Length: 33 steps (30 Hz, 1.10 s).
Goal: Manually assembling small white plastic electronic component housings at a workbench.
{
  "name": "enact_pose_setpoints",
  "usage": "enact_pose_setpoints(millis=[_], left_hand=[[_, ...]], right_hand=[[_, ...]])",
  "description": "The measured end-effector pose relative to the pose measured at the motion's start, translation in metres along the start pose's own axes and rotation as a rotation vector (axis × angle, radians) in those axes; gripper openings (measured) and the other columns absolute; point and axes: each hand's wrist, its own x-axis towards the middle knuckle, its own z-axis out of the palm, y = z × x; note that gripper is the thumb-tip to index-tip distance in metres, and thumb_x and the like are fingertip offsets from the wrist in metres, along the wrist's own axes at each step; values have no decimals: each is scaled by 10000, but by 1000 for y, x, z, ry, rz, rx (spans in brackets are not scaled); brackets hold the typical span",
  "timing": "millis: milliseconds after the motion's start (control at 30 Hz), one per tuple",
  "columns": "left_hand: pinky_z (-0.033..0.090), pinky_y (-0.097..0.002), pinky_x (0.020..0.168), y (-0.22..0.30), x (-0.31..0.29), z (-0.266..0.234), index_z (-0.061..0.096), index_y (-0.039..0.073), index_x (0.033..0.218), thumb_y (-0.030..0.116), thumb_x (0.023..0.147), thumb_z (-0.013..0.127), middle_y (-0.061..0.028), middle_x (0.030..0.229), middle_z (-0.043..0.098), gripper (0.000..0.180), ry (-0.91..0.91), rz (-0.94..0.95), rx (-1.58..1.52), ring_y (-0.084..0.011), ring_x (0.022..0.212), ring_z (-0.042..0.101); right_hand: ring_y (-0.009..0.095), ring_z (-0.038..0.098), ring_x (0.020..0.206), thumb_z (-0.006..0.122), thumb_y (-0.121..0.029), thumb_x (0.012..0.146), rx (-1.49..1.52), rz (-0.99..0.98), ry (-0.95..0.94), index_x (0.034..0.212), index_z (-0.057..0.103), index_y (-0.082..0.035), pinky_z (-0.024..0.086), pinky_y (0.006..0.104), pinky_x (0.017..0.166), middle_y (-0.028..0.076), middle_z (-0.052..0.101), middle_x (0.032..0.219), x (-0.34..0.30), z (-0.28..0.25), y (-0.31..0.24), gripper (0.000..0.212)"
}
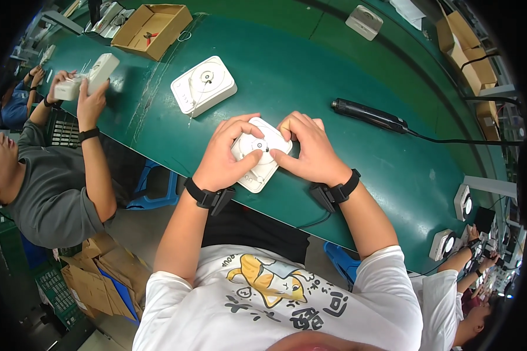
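Two-handed grip on a white player-like device (265,168), with clock positions read from that device and twelve toward the top of the view. The device was at the center of the dial, over the near edge of a green table (298,70); whether it rested fully on the surface could not be told. Its round disc (257,138) faced up, with a small hub at the middle. The left hand (227,151), entering from seven o'clock, was clamped on the device's nine-o'clock side, its thumb laid across the disc toward the hub. The right hand (310,149), entering from four o'clock, was clamped on the opposite side, its fingers curled at the two-o'clock corner and its thumb tip beside the hub. Each wrist bore a black strap (350,185). A second white device (194,96) lay nearby toward eleven o'clock. Well beyond it, in the same direction, stood a cardboard box (136,46) containing a red-handled tool (150,38). A black cylindrical tool (372,116) lay between two and three o'clock, its cable (451,141) running toward three. At ten o'clock, a co-worker (58,187) held white parts (102,70).
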Motion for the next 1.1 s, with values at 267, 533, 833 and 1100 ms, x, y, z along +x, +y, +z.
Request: enact_pose_setpoints(millis=[267,533,833,1100], left_hand=[[476,-506,1280,3,-1,3,765,114,1208,132,917,878,-188,1600,740,313,21,-37,21,-395,1459,654],[477,-505,1275,1,0,4,773,115,1185,147,909,891,-189,1598,749,302,35,-30,15,-392,1444,667],[473,-507,1275,-1,0,6,773,117,1186,153,909,892,-188,1590,752,304,43,-14,47,-390,1432,675],[473,-507,1270,0,-1,6,771,120,1182,148,904,892,-187,1592,752,304,49,-13,36,-389,1424,681]], right_hand=[[281,622,1024,918,-404,926,12,24,-10,1039,585,-130,390,431,992,49,596,1021,1,0,0,445],[235,579,947,952,-343,886,32,41,12,988,546,-137,378,399,982,21,598,981,2,0,-2,466],[194,540,869,1006,-302,826,112,97,25,894,539,-115,454,374,873,17,585,889,7,2,0,508],[160,542,873,1029,-271,834,242,151,-23,876,565,-101,511,332,828,24,726,976,8,-6,2,496]])
